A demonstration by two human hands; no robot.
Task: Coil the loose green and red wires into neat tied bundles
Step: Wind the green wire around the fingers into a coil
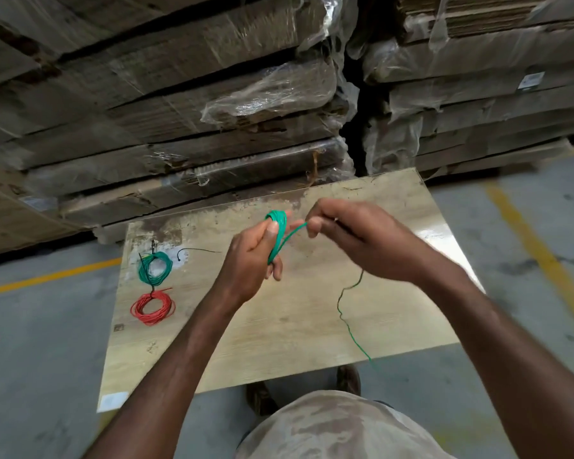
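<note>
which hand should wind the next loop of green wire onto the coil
Right. The right hand already pinches the free green wire leading into the coil, while the left hand is occupied gripping that coil.

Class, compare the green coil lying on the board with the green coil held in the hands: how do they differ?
The green coil on the board lies flat and round, already tied; the held green coil is squeezed long in the left hand, above the board. The lying one has no trailing wire; the held one's tail runs through the right hand and off the board's near edge. Both are green wire.

Two green coils [155,267] [276,235], one red coil [152,308]
</note>
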